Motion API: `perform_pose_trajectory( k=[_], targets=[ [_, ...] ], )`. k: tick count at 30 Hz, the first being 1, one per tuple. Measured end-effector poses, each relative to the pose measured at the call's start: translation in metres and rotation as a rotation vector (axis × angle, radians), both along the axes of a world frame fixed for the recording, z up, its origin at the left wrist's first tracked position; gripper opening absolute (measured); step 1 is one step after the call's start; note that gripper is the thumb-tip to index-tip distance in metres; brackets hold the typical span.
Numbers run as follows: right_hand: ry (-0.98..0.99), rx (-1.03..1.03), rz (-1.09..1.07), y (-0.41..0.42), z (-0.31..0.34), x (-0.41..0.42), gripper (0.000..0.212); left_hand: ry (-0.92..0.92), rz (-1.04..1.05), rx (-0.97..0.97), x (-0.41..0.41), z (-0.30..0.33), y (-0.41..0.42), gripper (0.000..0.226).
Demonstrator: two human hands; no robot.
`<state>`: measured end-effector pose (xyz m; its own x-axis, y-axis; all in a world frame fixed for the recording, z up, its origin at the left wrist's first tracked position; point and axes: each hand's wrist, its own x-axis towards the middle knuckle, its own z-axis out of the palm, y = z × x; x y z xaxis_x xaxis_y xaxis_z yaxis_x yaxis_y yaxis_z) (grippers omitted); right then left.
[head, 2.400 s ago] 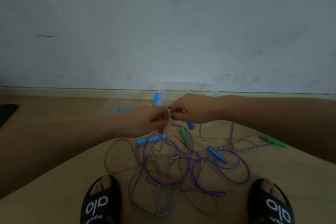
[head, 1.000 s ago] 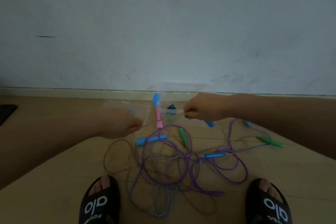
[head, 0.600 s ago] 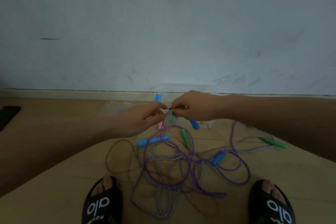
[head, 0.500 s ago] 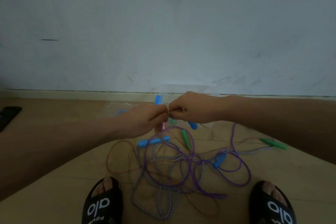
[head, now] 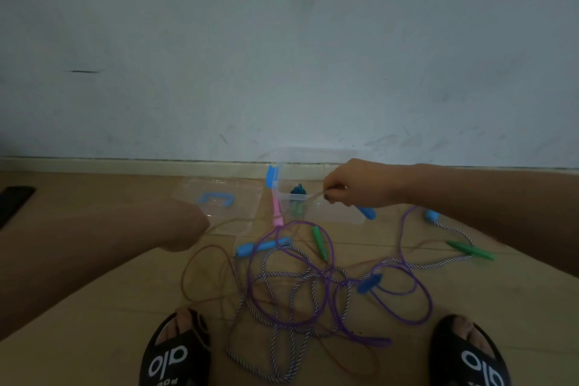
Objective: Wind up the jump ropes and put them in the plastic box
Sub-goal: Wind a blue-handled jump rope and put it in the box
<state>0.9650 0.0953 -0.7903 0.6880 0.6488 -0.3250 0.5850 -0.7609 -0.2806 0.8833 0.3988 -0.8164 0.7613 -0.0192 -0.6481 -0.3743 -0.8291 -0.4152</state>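
My right hand hovers over the clear plastic box, gripping a blue handle and pinching a thin brown jump rope. A taut strand of that rope runs to my left hand, which is fisted around it, low and to the left. Something dark blue lies inside the box. On the floor between my feet a purple rope and a black-and-white braided rope lie tangled with the brown one. Loose blue and green handles and a pink handle lie among them.
The box's clear lid, with a blue grip, lies flat left of the box. Another green handle lies at the right. My black sandals flank the tangle. A dark flat object lies at far left. The wall stands just behind the box.
My hands were together at the handle half a second ago. The left hand has since pulled away down and to the left, drawing out a length of brown rope.
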Motion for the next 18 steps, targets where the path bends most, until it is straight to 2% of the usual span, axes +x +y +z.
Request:
perform_pose_trajectory(
  k=[1,3,5,6,9,14,16,18],
  targets=[
    [0.018,0.031,-0.011,0.004,0.0,-0.001,0.024,-0.044,0.036,-0.122,0.0,0.002,-0.005,0.04],
    [0.024,0.088,-0.01,0.014,0.002,-0.004,0.025,-0.15,0.124,-0.526,0.002,0.005,-0.02,0.05],
    [0.025,0.128,0.0,0.024,0.004,-0.008,0.024,-0.226,0.137,-0.883,0.0,0.012,-0.046,0.042],
    [0.028,0.138,0.006,0.028,0.005,-0.011,0.024,-0.238,0.091,-0.96,-0.001,0.015,-0.058,0.034],
    [0.007,0.16,0.045,0.032,0.007,-0.016,0.023,-0.252,-0.063,-0.958,0.0,0.017,-0.073,0.017],
    [0.009,0.228,0.022,0.024,0.013,-0.013,0.023,-0.343,0.044,-1.074,0.003,0.015,-0.068,0.021],
    [0.021,0.225,0.025,0.023,0.013,-0.014,0.023,-0.364,0.003,-1.077,0.005,0.017,-0.069,0.029],
    [0.03,0.225,0.033,0.026,0.012,-0.015,0.022,-0.4,-0.07,-1.048,0.006,0.017,-0.073,0.025]
  ],
)
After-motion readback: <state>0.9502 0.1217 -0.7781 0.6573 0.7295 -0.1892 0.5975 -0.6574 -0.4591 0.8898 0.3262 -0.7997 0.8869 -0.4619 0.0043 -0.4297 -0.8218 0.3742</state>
